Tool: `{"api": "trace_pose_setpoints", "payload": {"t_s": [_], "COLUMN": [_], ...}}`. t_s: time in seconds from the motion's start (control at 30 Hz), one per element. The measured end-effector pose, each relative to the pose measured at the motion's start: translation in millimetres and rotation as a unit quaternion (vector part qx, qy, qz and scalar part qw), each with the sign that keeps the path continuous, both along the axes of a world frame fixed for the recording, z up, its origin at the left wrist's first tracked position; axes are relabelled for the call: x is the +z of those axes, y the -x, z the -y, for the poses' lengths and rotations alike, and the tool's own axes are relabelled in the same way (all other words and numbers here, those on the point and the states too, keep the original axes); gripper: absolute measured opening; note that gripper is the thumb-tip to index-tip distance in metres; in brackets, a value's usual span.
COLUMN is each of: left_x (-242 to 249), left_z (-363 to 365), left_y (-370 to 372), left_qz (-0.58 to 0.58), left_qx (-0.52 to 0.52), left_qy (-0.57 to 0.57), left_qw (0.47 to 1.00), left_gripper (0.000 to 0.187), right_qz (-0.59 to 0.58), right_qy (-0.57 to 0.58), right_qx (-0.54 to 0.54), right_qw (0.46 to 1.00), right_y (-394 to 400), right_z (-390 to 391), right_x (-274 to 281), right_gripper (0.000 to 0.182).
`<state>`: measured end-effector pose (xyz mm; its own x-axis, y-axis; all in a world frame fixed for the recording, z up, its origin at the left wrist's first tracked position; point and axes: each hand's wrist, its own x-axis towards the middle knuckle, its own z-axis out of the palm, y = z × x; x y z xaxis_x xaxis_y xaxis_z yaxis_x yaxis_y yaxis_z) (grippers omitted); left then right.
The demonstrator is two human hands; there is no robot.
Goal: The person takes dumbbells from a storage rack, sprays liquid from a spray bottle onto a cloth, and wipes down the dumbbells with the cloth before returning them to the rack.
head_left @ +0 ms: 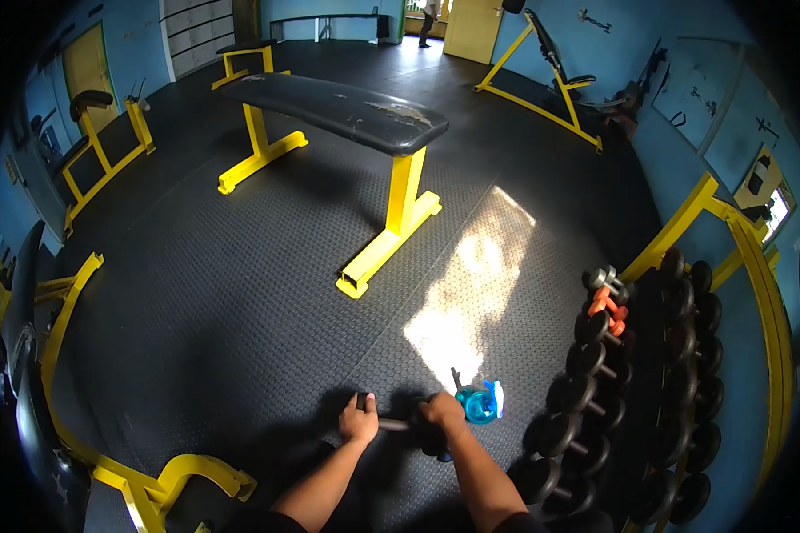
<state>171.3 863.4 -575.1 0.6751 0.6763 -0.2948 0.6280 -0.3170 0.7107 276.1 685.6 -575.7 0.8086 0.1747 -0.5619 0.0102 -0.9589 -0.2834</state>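
Observation:
A dumbbell [392, 425] with a grey bar and dark round ends is low in front of me, close over the black floor. My left hand [358, 419] is closed around its left end, with the thumb upward. At the opposite end, my right hand [443, 411] curls over the dark weight, and part of that weight shows below the fingers. The bare bar spans the gap between both hands. Just right of my right hand is a see-through teal bottle [480, 405] with a blue and white part and a black piece sticking up.
A rack of black dumbbells [587, 391] runs along my right, with orange dumbbells [606, 306] at its far end. Ahead stands a black-topped flat bench [347, 111] on yellow legs. Yellow frames [58, 355] curve at left. A person [428, 22] stands by the far doorway.

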Motion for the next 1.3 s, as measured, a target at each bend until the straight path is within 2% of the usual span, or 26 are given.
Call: {"api": "trace_pose_setpoints", "payload": {"t_s": [0.03, 0.07, 0.1, 0.13, 0.17, 0.2, 0.27, 0.3, 0.37, 0.43, 0.47, 0.5, 0.57, 0.7, 0.77, 0.8, 0.83, 0.9, 0.93, 1.0, 1.07, 1.13, 1.17, 1.2, 1.23, 1.3], "left_x": [-5, 11, 12, 12, 12, 12, 14, 14, 13, -1, -10, -14, 2, 6, 10, 7, 1, -7, -9, -12, -3, -7, -18, -30, -38, -43], "left_z": [1, 0, -1, -1, -1, 0, -1, -2, 0, -2, -4, -5, -6, -6, -8, -10, -13, -22, -27, -30, -32, -35, -37, -40, -47, -59], "left_y": [-1, -2, -2, -3, -4, -5, -6, -4, -5, -6, -8, -9, -13, -16, -14, -14, -15, -18, -20, -18, -15, -16, -16, -18, -19, -19], "left_qz": [0.014, -0.006, -0.010, -0.014, -0.017, -0.017, -0.029, -0.032, -0.017, -0.018, -0.021, -0.025, -0.039, -0.024, 0.000, 0.016, 0.017, 0.018, 0.022, 0.022, 0.029, 0.036, 0.041, 0.045, 0.045, 0.071], "left_qx": [0.016, 0.008, 0.008, 0.012, 0.016, 0.015, 0.018, 0.022, 0.022, 0.020, 0.020, 0.019, 0.006, 0.025, 0.033, 0.046, 0.045, 0.044, 0.044, 0.045, 0.047, 0.049, 0.058, 0.068, 0.070, 0.128], "left_qy": [-0.025, -0.001, -0.003, 0.012, 0.028, 0.027, 0.040, 0.040, 0.005, 0.010, 0.024, 0.036, 0.067, 0.109, 0.154, 0.189, 0.185, 0.297, 0.294, 0.406, 0.438, 0.469, 0.494, 0.518, 0.517, 0.619], "left_qw": [0.999, 1.000, 1.000, 1.000, 0.999, 0.999, 0.999, 0.998, 1.000, 1.000, 0.999, 0.999, 0.997, 0.993, 0.988, 0.981, 0.982, 0.954, 0.954, 0.913, 0.897, 0.881, 0.867, 0.851, 0.852, 0.771], "left_gripper": [0.047, 0.050, 0.050, 0.050, 0.049, 0.049, 0.048, 0.048, 0.047, 0.048, 0.049, 0.049, 0.050, 0.050, 0.056, 0.065, 0.065, 0.069, 0.069, 0.074, 0.081, 0.088, 0.096, 0.104, 0.104, 0.111], "right_qz": [-0.025, -0.056, -0.131, -0.181, -0.229, -0.229, -0.200, -0.203, -0.078, 0.097, 0.218, 0.272, 0.372, 0.406, 0.339, 0.327, 0.328, 0.206, 0.270, 0.274, 0.281, 0.400, 0.418, 0.398, 0.375, 0.296], "right_qy": [0.020, 0.023, -0.010, -0.039, -0.067, -0.068, 0.029, 0.029, 0.049, -0.004, -0.102, -0.151, -0.185, -0.178, -0.219, -0.267, -0.270, -0.230, -0.260, -0.233, -0.208, -0.209, -0.271, -0.309, -0.345, -0.338], "right_qx": [0.016, 0.055, 0.161, 0.215, 0.268, 0.267, 0.253, 0.257, 0.070, 0.027, -0.019, -0.029, -0.003, -0.001, -0.140, -0.186, -0.188, -0.175, -0.212, -0.239, -0.267, -0.161, -0.137, -0.085, -0.034, 0.108], "right_qw": [0.999, 0.997, 0.978, 0.959, 0.933, 0.934, 0.946, 0.944, 0.993, 0.995, 0.970, 0.950, 0.909, 0.896, 0.904, 0.887, 0.886, 0.935, 0.903, 0.902, 0.898, 0.878, 0.856, 0.860, 0.860, 0.887], "right_y": [-13, -28, -61, -79, -92, -92, -80, -67, -29, 22, 55, 78, 119, 179, 202, 212, 221, 229, 227, 234, 233, 226, 216, 202, 190, 159], "right_z": [-2, 0, 12, 11, 9, 5, -6, -7, -3, 4, 1, 3, 11, 19, 10, 8, 9, 10, 2, -3, -16, -33, -45, -54, -65, -88], "right_x": [-12, -33, -136, -155, -160, -155, -129, -105, -24, 0, 30, 26, 14, -48, -69, -79, -89, -99, -101, -96, -79, -58, -47, -32, -17, 15], "right_gripper": [0.052, 0.051, 0.053, 0.052, 0.052, 0.052, 0.052, 0.052, 0.051, 0.042, 0.040, 0.053, 0.067, 0.078, 0.080, 0.069, 0.069, 0.057, 0.048, 0.048, 0.048, 0.044, 0.041, 0.040, 0.039, 0.041]}}
